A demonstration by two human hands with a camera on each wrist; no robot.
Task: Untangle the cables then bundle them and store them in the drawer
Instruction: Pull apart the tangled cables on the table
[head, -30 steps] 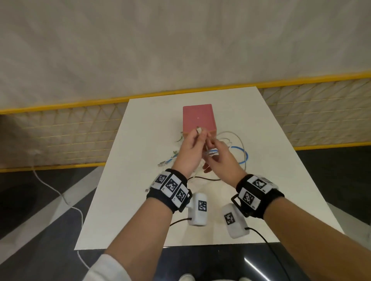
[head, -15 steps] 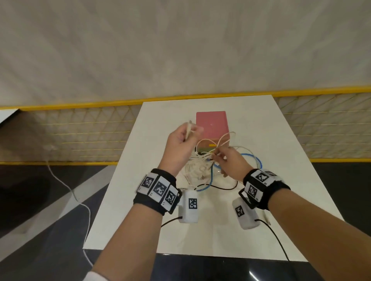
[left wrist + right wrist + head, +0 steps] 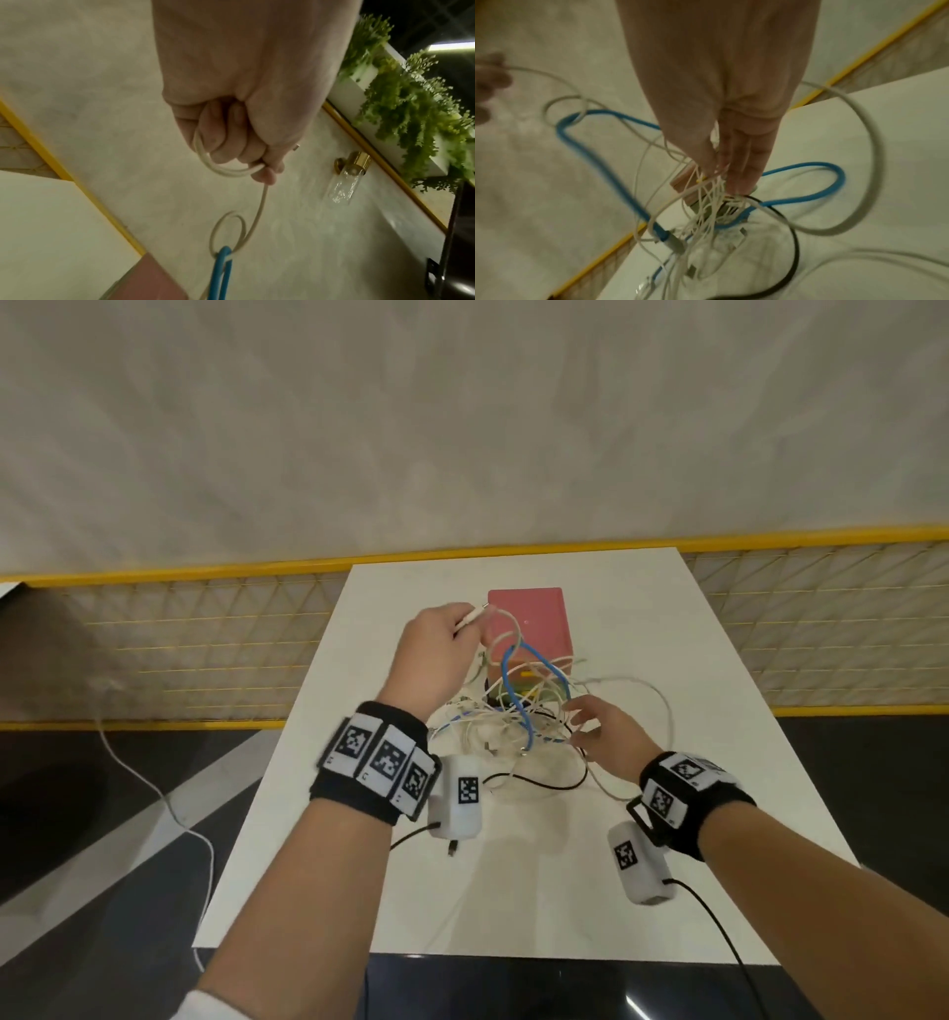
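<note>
We close our left hand [image 3: 239,113] in a fist around a white cable [image 3: 226,170], which loops under the curled fingers; its plug end sticks out past the thumb. From the fist the cable hangs down, makes a small ring, and a blue cable [image 3: 221,274] passes through this ring. Our right hand [image 3: 603,737] is lower, fingers almost straight and spread loosely, their tips among the thin white strands of the tangle [image 3: 508,726]; we cannot tell if any strand is really pinched.

Compared with half a second before, the left hand is higher and more to the left, and the blue cable now rises in a tall loop in front of the pink box [image 3: 529,618] instead of lying flat. The right hand has let its fingers open.

The tangle sits on the white table [image 3: 719,711] just in front of the box, between our hands. A black cable [image 3: 793,253] curves under it. The front of the box is hidden behind the wires, so the drawer is hard to make out. The right wrist view is blurred.
</note>
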